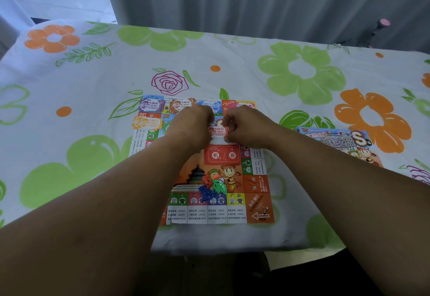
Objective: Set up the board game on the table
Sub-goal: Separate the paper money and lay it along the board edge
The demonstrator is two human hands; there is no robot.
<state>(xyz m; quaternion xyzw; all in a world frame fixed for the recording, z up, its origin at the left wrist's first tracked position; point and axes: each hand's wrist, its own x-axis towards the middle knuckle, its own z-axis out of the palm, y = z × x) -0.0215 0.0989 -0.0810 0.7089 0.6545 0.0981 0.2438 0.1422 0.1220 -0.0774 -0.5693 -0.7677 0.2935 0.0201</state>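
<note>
A colourful paper game board point(256, 212) lies flat on the flowered tablecloth. Both my hands meet over its middle. My left hand point(190, 126) and my right hand point(244, 128) each pinch an end of a red paper money note point(217, 131). Stacks of play money lie along the board's far edge: purple point(151, 105), orange-brown point(182, 105), blue point(210, 105), pink point(244, 105), and a yellow-orange stack point(146, 123) at the left. A small heap of plastic pieces and a white die point(213, 186) sits near the board's front.
The game's printed package point(337, 142) lies to the right of the board. The tablecloth point(69, 156) covers the whole table, whose front edge runs just below the board. Grey curtains hang behind.
</note>
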